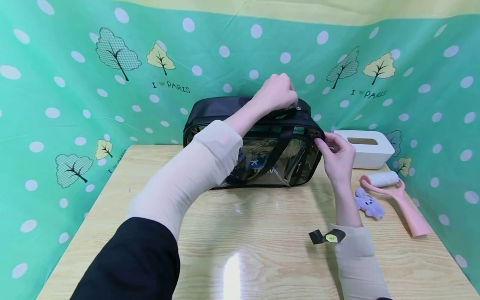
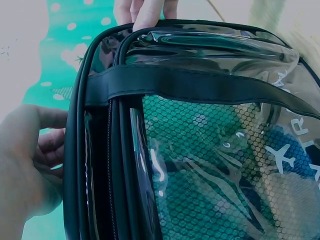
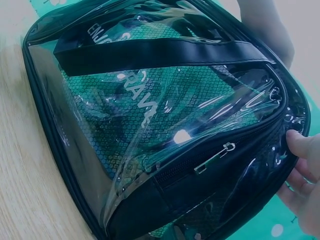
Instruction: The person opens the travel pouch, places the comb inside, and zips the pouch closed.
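Observation:
A clear travel bag point(image 1: 258, 162) with black trim, black straps and white lettering stands upright at the back of the table. My left hand point(image 1: 275, 91) is curled at its top edge, and what the fingertips pinch is hidden. In the left wrist view the left hand's fingers point(image 2: 50, 145) reach behind the bag's black edge. My right hand point(image 1: 339, 154) pinches the bag's upper right corner between thumb and fingers, and the right wrist view shows the thumb point(image 3: 300, 145) on the clear side. Near it lies a metal zipper pull point(image 3: 212, 160) on the side.
Right of the bag are a white tissue box point(image 1: 369, 156), a pink lint roller point(image 1: 408, 208) with a white roll, and a small purple plush toy point(image 1: 369, 204). A green dotted curtain point(image 1: 225, 62) hangs close behind. The wooden table point(image 1: 262, 233) stretches in front.

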A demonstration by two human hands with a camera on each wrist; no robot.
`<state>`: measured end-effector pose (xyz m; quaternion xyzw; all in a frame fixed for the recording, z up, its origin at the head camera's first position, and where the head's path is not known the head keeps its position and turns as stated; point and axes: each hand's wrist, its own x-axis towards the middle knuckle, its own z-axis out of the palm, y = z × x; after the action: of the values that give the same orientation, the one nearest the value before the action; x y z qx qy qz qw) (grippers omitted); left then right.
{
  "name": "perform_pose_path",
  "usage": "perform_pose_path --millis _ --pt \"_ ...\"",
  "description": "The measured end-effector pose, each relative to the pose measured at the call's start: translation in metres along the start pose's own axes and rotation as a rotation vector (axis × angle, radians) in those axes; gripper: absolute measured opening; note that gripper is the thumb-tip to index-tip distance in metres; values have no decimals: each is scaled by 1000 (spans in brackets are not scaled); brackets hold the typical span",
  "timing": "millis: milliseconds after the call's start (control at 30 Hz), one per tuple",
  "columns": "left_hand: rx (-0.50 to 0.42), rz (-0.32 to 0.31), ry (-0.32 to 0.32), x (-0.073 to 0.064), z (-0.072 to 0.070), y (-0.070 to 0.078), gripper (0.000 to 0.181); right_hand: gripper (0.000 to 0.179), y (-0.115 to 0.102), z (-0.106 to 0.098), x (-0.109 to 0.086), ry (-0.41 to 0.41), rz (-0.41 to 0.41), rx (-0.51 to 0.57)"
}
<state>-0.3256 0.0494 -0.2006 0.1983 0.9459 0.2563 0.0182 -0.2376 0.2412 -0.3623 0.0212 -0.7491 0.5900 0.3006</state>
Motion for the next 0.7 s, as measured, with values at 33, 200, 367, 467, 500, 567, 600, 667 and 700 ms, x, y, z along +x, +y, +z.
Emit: perform_pose_path --millis 33,200,367,467,500,567,600,667,700 --pt "-7 -3 1 -1 0 -2 38 24 0 0 0 -3 3 -1" --pt "-35 0 3 -5 -4 -10 36 25 0 -1 0 -4 5 -13" --pt "-50 -12 23 -9 -11 -18 33 25 0 -3 1 -7 9 -24" --pt "-50 -23 42 -12 -14 -23 31 26 0 -3 1 -12 8 -24" --pt "-52 -27 43 -13 -16 -25 32 26 0 -3 1 -13 8 -25" --pt "-57 -34 43 -14 -18 -28 32 25 0 -2 1 -13 9 -24" --pt "-67 -36 42 -15 -19 -29 32 25 0 -2 1 -13 10 -22" --pt "-84 -37 43 -17 -21 -32 30 26 0 -2 1 -12 11 -21" --pt "-96 -38 46 -18 -22 -33 30 26 0 -2 1 -11 11 -20"
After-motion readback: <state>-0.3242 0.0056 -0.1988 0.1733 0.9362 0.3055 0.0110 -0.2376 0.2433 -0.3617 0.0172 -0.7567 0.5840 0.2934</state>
